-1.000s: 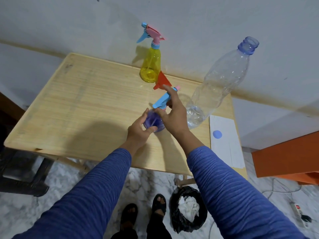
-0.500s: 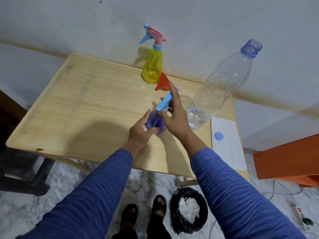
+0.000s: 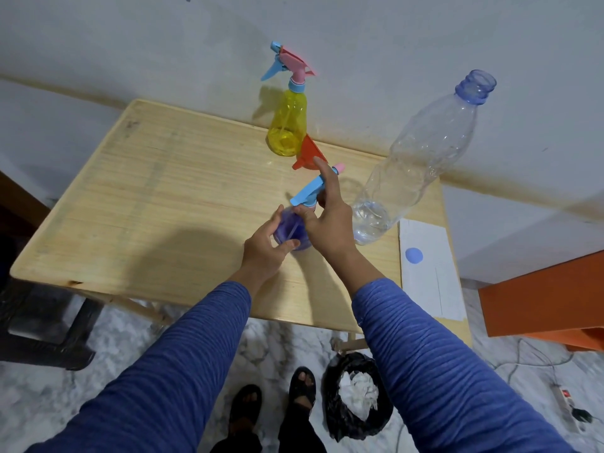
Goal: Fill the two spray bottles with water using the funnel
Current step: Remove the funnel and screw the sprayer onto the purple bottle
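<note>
Two hands are working on the purple spray bottle [image 3: 291, 231], which is standing on the wooden table [image 3: 157, 204] near its front edge. We are wrapping our left hand [image 3: 265, 246] around the bottle's purple body, thumb on the near side and fingers curled around the far side. We are holding our right hand [image 3: 328, 220] against the bottle's blue trigger head [image 3: 309, 191], with the thumb pressing near the collar and the index finger extending along the head toward its pink nozzle tip [image 3: 339, 167]; the remaining fingers are curling around the neck area.

We are seeing the orange funnel [image 3: 309, 152] lying on the table just behind the trigger head, beside the yellow spray bottle [image 3: 288, 125], which is standing upright at the back edge with its pink and blue trigger head fitted. We are seeing the clear plastic water bottle [image 3: 421, 158] standing uncapped just to the right of our right hand, holding a small amount of water at its base. Its blue cap [image 3: 414, 255] is lying on a white sheet of paper [image 3: 431, 282] at the right edge of the table.
</note>
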Tool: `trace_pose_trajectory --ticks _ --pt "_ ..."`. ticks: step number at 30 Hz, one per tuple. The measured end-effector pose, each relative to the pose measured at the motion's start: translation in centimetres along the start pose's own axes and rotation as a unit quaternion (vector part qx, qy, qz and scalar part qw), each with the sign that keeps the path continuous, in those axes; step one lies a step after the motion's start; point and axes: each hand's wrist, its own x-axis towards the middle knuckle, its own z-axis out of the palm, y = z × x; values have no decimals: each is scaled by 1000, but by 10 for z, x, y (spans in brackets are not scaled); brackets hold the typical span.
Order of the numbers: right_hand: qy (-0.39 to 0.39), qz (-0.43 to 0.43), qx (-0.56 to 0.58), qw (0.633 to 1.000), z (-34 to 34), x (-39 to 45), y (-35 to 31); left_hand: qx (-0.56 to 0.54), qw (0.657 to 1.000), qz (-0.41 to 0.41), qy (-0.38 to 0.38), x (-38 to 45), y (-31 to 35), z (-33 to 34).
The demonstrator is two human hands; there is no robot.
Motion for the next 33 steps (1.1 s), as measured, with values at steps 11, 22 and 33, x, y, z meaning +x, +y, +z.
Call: trace_pose_trajectory --ticks 11,22,33 --pt "157 -16 -54 986 15 -4 11 -13 1000 2 16 -2 2 3" --pt "7 -38 7 999 12 41 0 43 997 -21 63 -10 4 -13" --pt "-237 255 334 876 49 74 -1 336 877 -272 209 -13 -44 -82"
